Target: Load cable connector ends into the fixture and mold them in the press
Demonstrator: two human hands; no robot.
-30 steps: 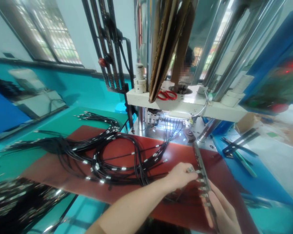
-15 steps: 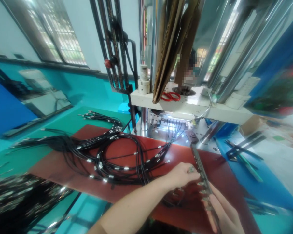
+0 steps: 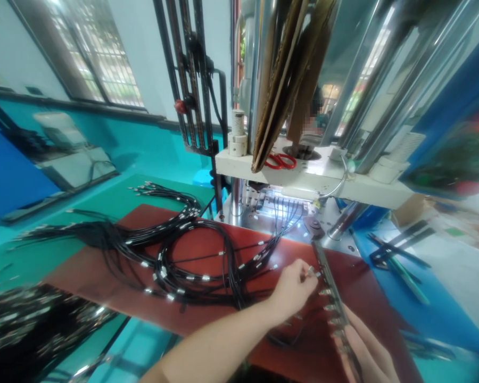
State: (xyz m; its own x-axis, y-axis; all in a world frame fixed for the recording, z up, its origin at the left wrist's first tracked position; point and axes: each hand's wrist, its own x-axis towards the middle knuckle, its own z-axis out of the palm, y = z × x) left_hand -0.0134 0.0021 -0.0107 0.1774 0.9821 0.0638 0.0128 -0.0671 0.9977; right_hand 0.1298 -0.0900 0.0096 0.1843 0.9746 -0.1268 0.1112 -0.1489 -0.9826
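My left hand (image 3: 293,291) pinches a small metal cable connector (image 3: 311,272), just left of a long, narrow metal bar. That metal bar (image 3: 330,287) slants across the red board, its far end near the press base. Several small metallic ends line the bar's left edge. My right hand (image 3: 367,346) grips the near end of the bar, fingers wrapped along its right side. To the left of my hands lies a coiled bundle of black cables (image 3: 199,276) with silver connectors. Some thin cables run up to the press.
A press with a white plate (image 3: 259,170) stands ahead, with red-handled scissors (image 3: 280,161) and cardboard (image 3: 279,85) on it. The red board (image 3: 207,316) lies under the cables. Tools (image 3: 403,266) lie on a blue surface at right. More black cables (image 3: 32,335) are at lower left.
My left hand has drawn back slightly left and up from the bar, and the pinched connector now shows beside it. My right hand keeps holding the bar.
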